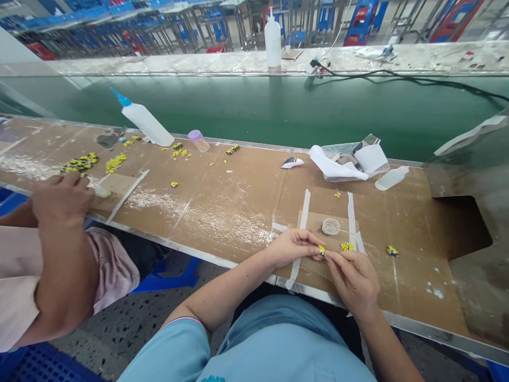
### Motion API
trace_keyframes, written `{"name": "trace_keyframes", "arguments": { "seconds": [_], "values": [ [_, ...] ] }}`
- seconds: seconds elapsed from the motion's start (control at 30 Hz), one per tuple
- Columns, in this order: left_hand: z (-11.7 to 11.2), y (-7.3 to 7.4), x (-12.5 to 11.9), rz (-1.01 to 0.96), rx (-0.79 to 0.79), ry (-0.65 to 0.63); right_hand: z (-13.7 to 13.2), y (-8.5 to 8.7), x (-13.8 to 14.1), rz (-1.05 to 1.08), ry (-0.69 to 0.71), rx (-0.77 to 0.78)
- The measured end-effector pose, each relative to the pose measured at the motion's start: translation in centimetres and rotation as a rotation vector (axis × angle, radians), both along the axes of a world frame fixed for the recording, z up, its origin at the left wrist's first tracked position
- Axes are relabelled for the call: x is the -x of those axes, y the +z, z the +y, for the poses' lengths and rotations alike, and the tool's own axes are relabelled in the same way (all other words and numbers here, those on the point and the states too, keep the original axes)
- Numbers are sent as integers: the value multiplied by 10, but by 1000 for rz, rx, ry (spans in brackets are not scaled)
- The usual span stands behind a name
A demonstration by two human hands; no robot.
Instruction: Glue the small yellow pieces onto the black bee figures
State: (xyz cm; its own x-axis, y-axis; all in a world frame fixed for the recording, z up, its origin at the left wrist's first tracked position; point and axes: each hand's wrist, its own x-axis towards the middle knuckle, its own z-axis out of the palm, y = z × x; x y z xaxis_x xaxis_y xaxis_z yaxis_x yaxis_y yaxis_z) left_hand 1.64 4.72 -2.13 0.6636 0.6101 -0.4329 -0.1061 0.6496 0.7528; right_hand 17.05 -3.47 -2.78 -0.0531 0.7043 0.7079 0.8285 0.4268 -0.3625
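Between my two hands, over the cardboard-covered bench, is a small yellow and black piece. My left hand pinches it between thumb and forefinger. The fingertips of my right hand are pressed together at its right side; whether they hold a separate tiny part is too small to tell. Just behind the right hand lie several small yellow parts. A round clear dish with a thin stick across its rim stands behind my hands. Off to the right sits another yellow and black piece.
A co-worker's hand works at the left beside piles of yellow pieces. Along the back stand a blue-tipped bottle, a purple-lidded jar, a plastic tray with white paper and a small bottle. Behind runs a green belt.
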Motion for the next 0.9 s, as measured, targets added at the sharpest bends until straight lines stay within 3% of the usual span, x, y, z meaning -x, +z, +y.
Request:
{"name": "trace_keyframes", "arguments": {
  "seconds": [0.9],
  "values": [
    [-2,-2,-2,-8,3,8,0,1,2,64,-8,28]
  ]
}}
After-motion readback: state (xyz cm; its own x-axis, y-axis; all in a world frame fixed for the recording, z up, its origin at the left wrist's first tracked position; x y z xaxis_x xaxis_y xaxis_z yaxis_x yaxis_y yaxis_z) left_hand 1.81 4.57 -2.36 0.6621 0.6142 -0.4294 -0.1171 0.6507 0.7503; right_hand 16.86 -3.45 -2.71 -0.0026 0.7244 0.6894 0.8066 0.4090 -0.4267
